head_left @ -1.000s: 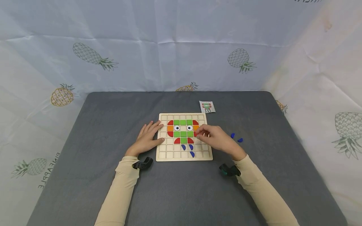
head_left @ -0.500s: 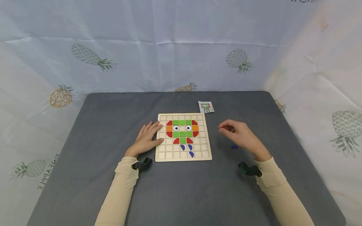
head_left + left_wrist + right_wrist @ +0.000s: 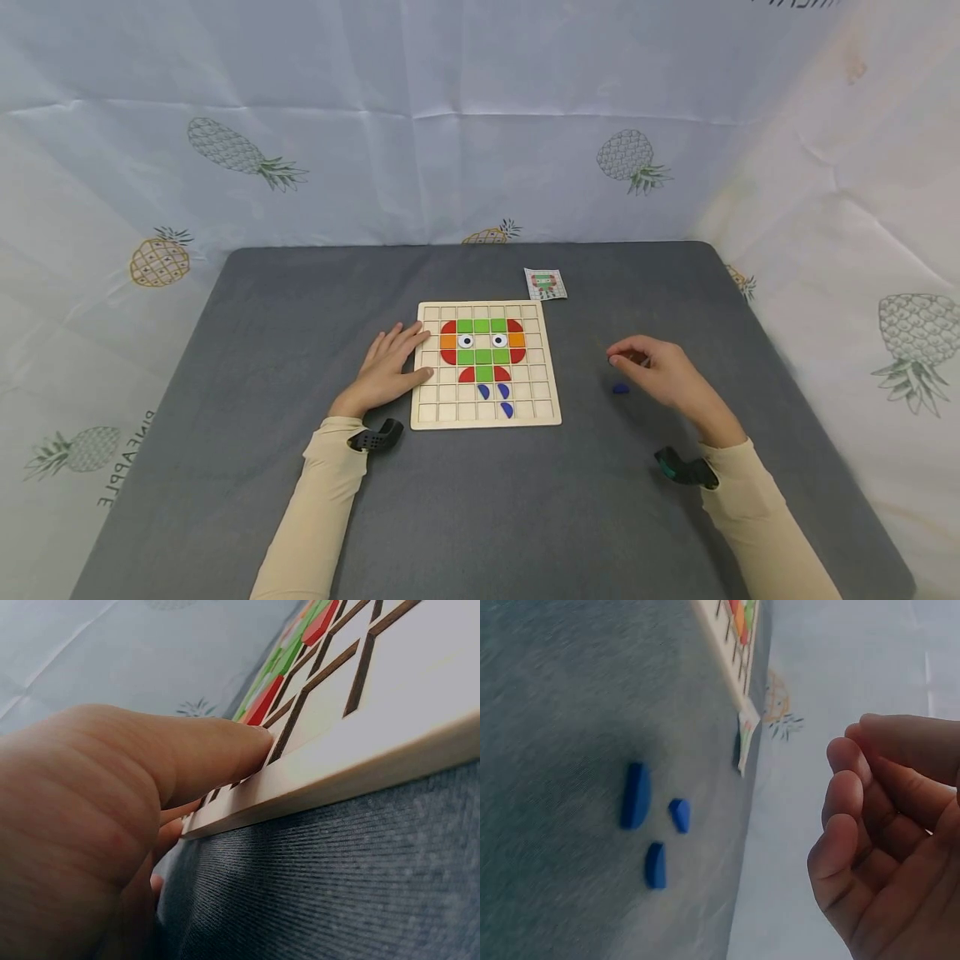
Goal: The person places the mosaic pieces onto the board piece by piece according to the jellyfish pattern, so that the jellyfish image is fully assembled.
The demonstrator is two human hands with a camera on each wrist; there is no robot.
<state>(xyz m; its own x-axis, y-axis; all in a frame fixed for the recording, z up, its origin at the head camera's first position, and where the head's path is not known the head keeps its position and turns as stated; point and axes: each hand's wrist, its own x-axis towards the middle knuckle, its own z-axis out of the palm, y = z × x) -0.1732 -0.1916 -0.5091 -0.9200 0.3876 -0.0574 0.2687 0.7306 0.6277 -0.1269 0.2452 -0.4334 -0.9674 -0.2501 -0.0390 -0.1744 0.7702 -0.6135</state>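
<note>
A square wooden grid board point(image 3: 541, 408) lies on the dark grey table, filled partly with red, green, orange and eye-marked white tiles. Several blue half-round pieces point(image 3: 483, 391) sit low on the grid. My left hand point(image 3: 382, 375) rests on the board's left side, fingers spread; in the left wrist view its thumb point(image 3: 232, 746) touches the rim. My right hand point(image 3: 663, 373) hovers right of the board with fingers bent and nothing between them. Below it lies a loose blue piece point(image 3: 620, 388). Three loose blue pieces point(image 3: 636, 796) show in the right wrist view; the hand hides some from the head view.
A small pattern card point(image 3: 546, 284) lies behind the board's back right corner, with a similar coloured figure on it. Behind the table point(image 3: 300, 283) hangs a white curtain point(image 3: 435, 167) printed with pineapples. Each wrist wears a black band.
My right hand has left the board's right side and moved right, then slightly nearer, to above the loose blue pieces. The left hand has stayed on the board.
</note>
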